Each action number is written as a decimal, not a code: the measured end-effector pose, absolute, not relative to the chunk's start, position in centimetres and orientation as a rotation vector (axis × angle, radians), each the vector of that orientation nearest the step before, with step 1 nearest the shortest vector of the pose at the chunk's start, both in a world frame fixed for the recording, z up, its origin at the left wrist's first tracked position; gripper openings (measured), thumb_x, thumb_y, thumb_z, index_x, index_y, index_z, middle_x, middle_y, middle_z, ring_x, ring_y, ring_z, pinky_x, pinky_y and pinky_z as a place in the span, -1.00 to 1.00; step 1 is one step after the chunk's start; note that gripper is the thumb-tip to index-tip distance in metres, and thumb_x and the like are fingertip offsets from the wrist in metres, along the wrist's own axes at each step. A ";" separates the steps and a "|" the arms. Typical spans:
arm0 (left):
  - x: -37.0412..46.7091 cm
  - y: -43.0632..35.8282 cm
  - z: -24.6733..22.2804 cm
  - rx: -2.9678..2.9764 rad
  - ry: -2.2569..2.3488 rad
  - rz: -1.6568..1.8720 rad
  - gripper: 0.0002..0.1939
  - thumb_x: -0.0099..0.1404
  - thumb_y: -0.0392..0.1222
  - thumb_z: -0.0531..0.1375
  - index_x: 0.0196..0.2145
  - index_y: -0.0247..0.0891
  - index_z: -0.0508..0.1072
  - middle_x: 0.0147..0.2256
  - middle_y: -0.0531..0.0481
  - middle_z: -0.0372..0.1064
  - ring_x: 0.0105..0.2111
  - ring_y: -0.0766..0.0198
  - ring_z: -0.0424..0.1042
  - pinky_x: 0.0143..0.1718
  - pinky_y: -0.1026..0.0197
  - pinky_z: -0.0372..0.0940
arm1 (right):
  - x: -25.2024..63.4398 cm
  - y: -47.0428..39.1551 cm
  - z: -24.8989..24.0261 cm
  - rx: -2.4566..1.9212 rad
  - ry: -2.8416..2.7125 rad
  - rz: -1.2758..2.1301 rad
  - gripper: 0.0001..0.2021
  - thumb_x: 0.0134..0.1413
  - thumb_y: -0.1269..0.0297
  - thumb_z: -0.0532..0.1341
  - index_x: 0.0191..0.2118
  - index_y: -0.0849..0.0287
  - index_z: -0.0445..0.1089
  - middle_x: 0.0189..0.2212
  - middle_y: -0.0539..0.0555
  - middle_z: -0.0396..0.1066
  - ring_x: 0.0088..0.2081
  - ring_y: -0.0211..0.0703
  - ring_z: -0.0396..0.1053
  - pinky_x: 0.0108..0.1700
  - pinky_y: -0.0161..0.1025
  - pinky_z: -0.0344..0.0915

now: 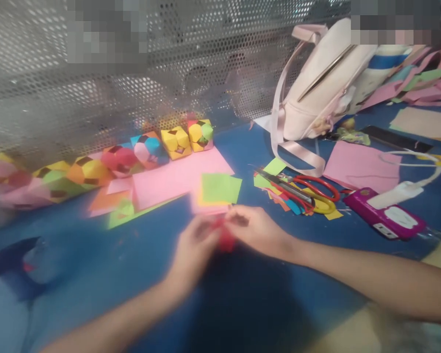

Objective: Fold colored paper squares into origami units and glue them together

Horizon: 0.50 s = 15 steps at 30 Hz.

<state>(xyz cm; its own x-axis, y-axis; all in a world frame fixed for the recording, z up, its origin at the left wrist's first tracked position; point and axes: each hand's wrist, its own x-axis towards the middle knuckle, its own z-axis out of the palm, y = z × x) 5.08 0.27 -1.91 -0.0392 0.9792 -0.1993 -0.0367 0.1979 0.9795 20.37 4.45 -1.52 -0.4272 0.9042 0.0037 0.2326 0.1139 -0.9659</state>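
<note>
Between my two hands is a small piece of red paper (227, 240), blurred, its folds too smeared to make out. My left hand (200, 240) pinches it from the left. From the right, the fingers of my right hand (255, 228) close on its upper edge. Just beyond my fingertips lie green paper squares (220, 189) on top of yellow and pink sheets. Behind them a large pink sheet (169, 179) lies flat. A row of folded paper boxes in mixed colours, among them a yellow one (175, 143), stands along the mesh panel.
Red-handled scissors (314, 189) rest on paper scraps at the right, near a purple box (385, 213) with a white plug on it. A pale pink bag (319, 83) leans on the perforated metal panel (213, 63). At the left lies a blue glue gun (16, 264).
</note>
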 end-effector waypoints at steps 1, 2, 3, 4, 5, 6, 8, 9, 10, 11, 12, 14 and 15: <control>4.9 0.3 -2.0 1.024 1.310 1.098 -0.87 0.12 -0.20 0.23 -0.38 -0.31 0.41 -0.44 0.02 0.41 -0.50 0.35 0.37 -0.44 0.31 0.27 | 20.4 4.4 -1.5 -1.116 -1.764 1.363 -0.88 0.00 0.31 0.14 -0.42 0.24 0.37 -0.52 -0.01 0.37 -0.48 -0.30 0.29 -0.43 -0.35 0.22; 4.7 0.2 -2.1 1.032 1.314 1.092 -0.87 0.14 -0.18 0.22 -0.40 -0.32 0.41 -0.45 0.01 0.41 -0.50 0.35 0.36 -0.45 0.31 0.26 | 20.5 4.4 -1.4 -1.120 -1.773 1.382 -0.88 0.01 0.31 0.14 -0.43 0.23 0.36 -0.53 -0.01 0.37 -0.49 -0.31 0.28 -0.44 -0.35 0.22; 4.5 0.2 -2.1 1.038 1.313 1.085 -0.85 0.17 -0.17 0.20 -0.41 -0.32 0.41 -0.47 0.01 0.41 -0.51 0.35 0.36 -0.46 0.31 0.26 | 20.6 4.4 -1.3 -1.122 -1.786 1.393 -0.88 0.01 0.31 0.13 -0.44 0.22 0.36 -0.54 -0.02 0.37 -0.49 -0.30 0.29 -0.44 -0.35 0.22; 4.4 0.2 -2.2 1.041 1.307 1.079 -0.84 0.19 -0.16 0.18 -0.42 -0.32 0.41 -0.49 0.01 0.40 -0.51 0.34 0.36 -0.46 0.30 0.25 | 20.6 4.3 -1.3 -1.121 -1.797 1.394 -0.88 0.02 0.32 0.13 -0.45 0.21 0.35 -0.54 -0.02 0.36 -0.49 -0.30 0.29 -0.44 -0.35 0.23; 4.3 0.2 -2.2 1.042 1.298 1.071 -0.83 0.20 -0.15 0.17 -0.44 -0.32 0.40 -0.51 0.02 0.39 -0.51 0.34 0.35 -0.46 0.30 0.25 | 20.6 4.3 -1.2 -1.113 -1.801 1.395 -0.89 0.02 0.32 0.13 -0.45 0.21 0.35 -0.54 -0.02 0.37 -0.49 -0.30 0.29 -0.43 -0.35 0.24; 4.3 0.1 -2.1 1.043 1.286 1.062 -0.82 0.22 -0.15 0.16 -0.45 -0.31 0.40 -0.52 0.03 0.39 -0.51 0.34 0.35 -0.45 0.30 0.25 | 20.6 4.3 -1.3 -1.100 -1.794 1.399 -0.90 0.02 0.32 0.13 -0.45 0.20 0.34 -0.53 -0.02 0.37 -0.48 -0.30 0.30 -0.41 -0.34 0.26; 4.4 0.1 -2.1 1.048 1.266 1.047 -0.82 0.24 -0.15 0.15 -0.45 -0.29 0.39 -0.53 0.05 0.38 -0.50 0.35 0.35 -0.44 0.31 0.24 | 20.6 4.2 -1.4 -1.067 -1.750 1.424 -0.93 0.01 0.32 0.14 -0.41 0.19 0.31 -0.50 -0.01 0.37 -0.46 -0.29 0.32 -0.38 -0.33 0.29; 4.4 0.0 -2.0 1.052 1.259 1.041 -0.82 0.25 -0.15 0.14 -0.45 -0.28 0.39 -0.53 0.06 0.38 -0.50 0.36 0.35 -0.44 0.32 0.24 | 20.6 4.1 -1.4 -1.050 -1.726 1.438 -0.94 0.00 0.32 0.15 -0.40 0.18 0.29 -0.49 -0.02 0.36 -0.46 -0.29 0.32 -0.38 -0.34 0.30; 4.4 0.0 -2.0 1.055 1.255 1.037 -0.83 0.25 -0.16 0.14 -0.45 -0.28 0.38 -0.53 0.07 0.38 -0.50 0.36 0.35 -0.44 0.32 0.23 | 20.6 4.0 -1.5 -1.036 -1.711 1.446 -0.95 0.00 0.32 0.15 -0.39 0.17 0.27 -0.49 -0.03 0.35 -0.45 -0.30 0.33 -0.37 -0.34 0.31; 4.5 0.0 -1.9 1.058 1.252 1.033 -0.83 0.26 -0.16 0.13 -0.44 -0.28 0.38 -0.53 0.07 0.38 -0.50 0.36 0.35 -0.44 0.32 0.23 | 20.6 4.0 -1.5 -1.026 -1.710 1.441 -0.95 0.00 0.33 0.15 -0.40 0.16 0.26 -0.50 -0.04 0.33 -0.45 -0.30 0.32 -0.38 -0.35 0.31; 4.5 -0.1 -1.9 1.060 1.251 1.028 -0.83 0.26 -0.16 0.13 -0.44 -0.28 0.38 -0.53 0.07 0.38 -0.50 0.36 0.35 -0.43 0.31 0.23 | 20.6 3.9 -1.4 -1.021 -1.724 1.424 -0.95 0.01 0.34 0.14 -0.41 0.16 0.24 -0.51 -0.05 0.31 -0.46 -0.31 0.31 -0.39 -0.37 0.30; 4.4 -0.2 -1.9 1.066 1.249 1.014 -0.83 0.27 -0.16 0.12 -0.43 -0.28 0.38 -0.53 0.06 0.37 -0.50 0.35 0.35 -0.43 0.30 0.23 | 20.7 3.8 -1.4 -1.005 -1.779 1.379 -0.94 0.02 0.37 0.12 -0.44 0.15 0.23 -0.54 -0.07 0.28 -0.49 -0.34 0.28 -0.41 -0.39 0.27; 4.4 -0.2 -1.9 1.072 1.247 1.008 -0.83 0.27 -0.16 0.12 -0.43 -0.29 0.38 -0.52 0.05 0.37 -0.50 0.34 0.35 -0.43 0.29 0.23 | 20.7 3.8 -1.4 -0.993 -1.809 1.354 -0.93 0.03 0.38 0.11 -0.45 0.15 0.23 -0.56 -0.08 0.27 -0.50 -0.34 0.26 -0.43 -0.40 0.26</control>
<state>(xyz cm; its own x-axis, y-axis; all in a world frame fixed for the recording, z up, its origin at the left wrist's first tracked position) 4.39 -0.17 -1.91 0.0664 0.9747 -0.2133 -0.0040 0.2141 0.9768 20.72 3.80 -1.35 -0.4935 0.8674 0.0638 0.1835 0.1756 -0.9672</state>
